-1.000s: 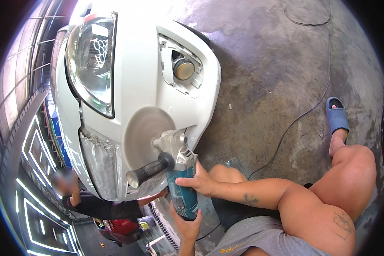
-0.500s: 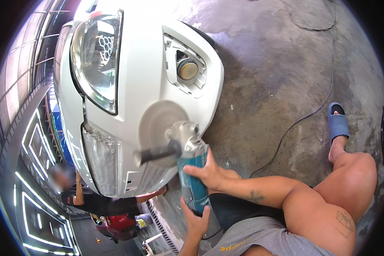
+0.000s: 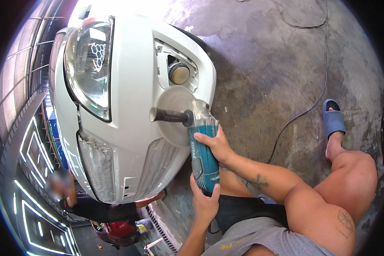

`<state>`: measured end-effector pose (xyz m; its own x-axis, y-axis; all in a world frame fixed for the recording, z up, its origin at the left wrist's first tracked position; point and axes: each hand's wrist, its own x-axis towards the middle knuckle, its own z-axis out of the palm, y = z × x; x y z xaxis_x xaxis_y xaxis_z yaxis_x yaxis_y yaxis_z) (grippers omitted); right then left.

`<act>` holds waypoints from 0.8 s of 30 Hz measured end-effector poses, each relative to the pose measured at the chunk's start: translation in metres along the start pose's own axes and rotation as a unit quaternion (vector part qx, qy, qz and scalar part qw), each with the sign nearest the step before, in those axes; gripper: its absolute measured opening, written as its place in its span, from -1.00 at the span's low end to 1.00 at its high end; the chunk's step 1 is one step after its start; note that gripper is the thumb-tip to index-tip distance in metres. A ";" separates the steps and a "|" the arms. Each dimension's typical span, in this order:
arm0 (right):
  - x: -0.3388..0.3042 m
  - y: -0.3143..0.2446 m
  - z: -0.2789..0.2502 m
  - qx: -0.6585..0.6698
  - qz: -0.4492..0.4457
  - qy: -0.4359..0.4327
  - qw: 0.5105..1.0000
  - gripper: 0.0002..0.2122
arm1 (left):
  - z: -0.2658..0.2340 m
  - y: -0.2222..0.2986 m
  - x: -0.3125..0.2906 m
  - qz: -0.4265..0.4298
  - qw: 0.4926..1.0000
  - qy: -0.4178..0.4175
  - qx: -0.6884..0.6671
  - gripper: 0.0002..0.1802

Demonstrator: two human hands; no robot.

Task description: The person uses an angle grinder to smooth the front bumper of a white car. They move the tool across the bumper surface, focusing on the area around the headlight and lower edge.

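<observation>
A teal polisher (image 3: 205,158) with a grey metal head and a black side handle (image 3: 168,115) is held in both of my hands. My right hand (image 3: 215,145) wraps round the body near the head, thumb over the top. At the rear end, my left hand (image 3: 205,204) grips the housing from below. The round pale pad (image 3: 171,100) is blurred by spinning and lies over the white bumper (image 3: 134,85), just below the round fog lamp (image 3: 179,74). Whether the pad touches the paint I cannot tell. Neither hand is on the side handle.
A headlight (image 3: 89,68) and film-covered openings (image 3: 96,170) are on the car's front. A dark cord (image 3: 301,114) runs over the concrete floor (image 3: 260,77). Beyond the car a person in black (image 3: 102,209) leans by it, near a red object (image 3: 117,232). My slippered foot (image 3: 335,121) is at right.
The polisher has moved right and up along the bumper, toward the fog lamp, with both hands on it. The view has shifted slightly.
</observation>
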<state>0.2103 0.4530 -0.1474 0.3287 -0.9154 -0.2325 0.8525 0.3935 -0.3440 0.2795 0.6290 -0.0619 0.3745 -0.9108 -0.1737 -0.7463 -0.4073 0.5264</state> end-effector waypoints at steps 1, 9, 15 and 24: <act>0.003 -0.006 0.003 0.001 0.001 -0.002 1.000 -0.29 | 0.001 0.008 0.003 0.006 1.000 0.001 -0.012 0.01; -0.005 0.007 0.013 -0.036 -0.026 -0.006 0.999 -0.20 | -0.007 -0.013 -0.010 0.006 0.999 0.019 -0.029 0.12; -0.049 0.049 0.026 0.037 0.071 -0.061 0.995 -0.13 | -0.045 -0.054 -0.051 -0.022 0.995 0.066 0.067 0.29; -0.038 0.044 0.045 0.174 0.105 -0.220 0.954 -0.20 | -0.068 -0.004 -0.052 0.022 0.972 0.134 0.191 0.32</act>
<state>0.2538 0.5016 -0.1126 0.5807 -0.7966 0.1680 0.8072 0.5902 0.0083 0.3010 0.6827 0.0016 0.4292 -0.8986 0.0911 -0.8956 -0.4102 0.1723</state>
